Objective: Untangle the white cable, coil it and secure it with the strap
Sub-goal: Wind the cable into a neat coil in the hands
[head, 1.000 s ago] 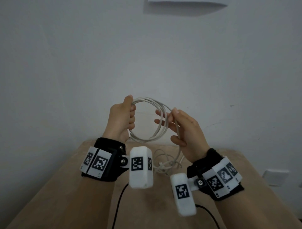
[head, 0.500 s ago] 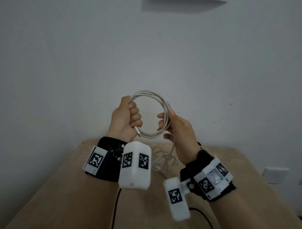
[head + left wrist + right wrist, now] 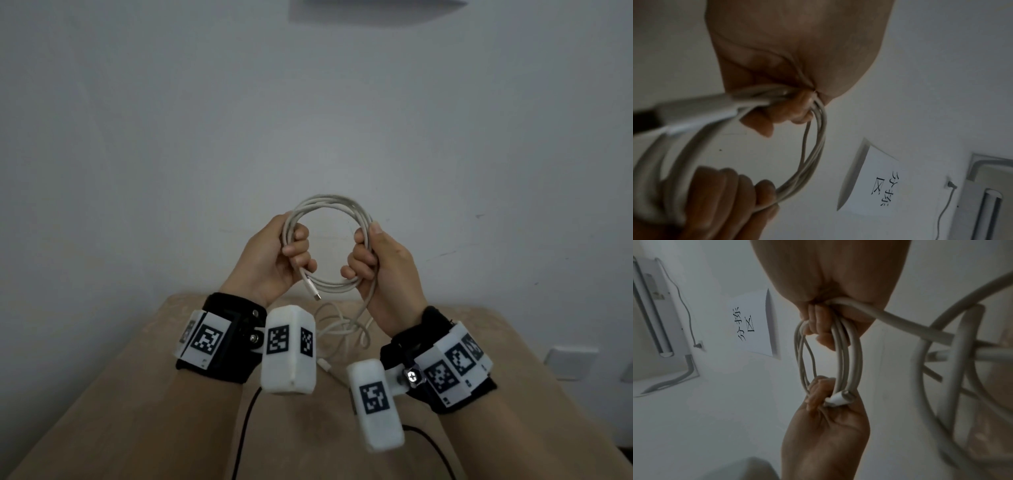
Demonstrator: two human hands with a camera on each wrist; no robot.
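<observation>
The white cable is wound into a round coil of several turns, held up in the air above the table. My left hand grips the coil's left side, fingers curled round the strands. My right hand grips the right side. One plug end sticks out below the left fingers. The uncoiled rest of the cable hangs from the right hand onto the table in loose loops. No strap shows in any view.
A tan wooden table lies under my forearms, against a plain white wall. Black cords from the wrist cameras run over it. A wall socket is at the right. A paper sign hangs on the wall.
The right hand has closed round the coil's right side, its fingers curling in. The left hand has turned so the plug end shows below it. The coil is rounder and tighter.
</observation>
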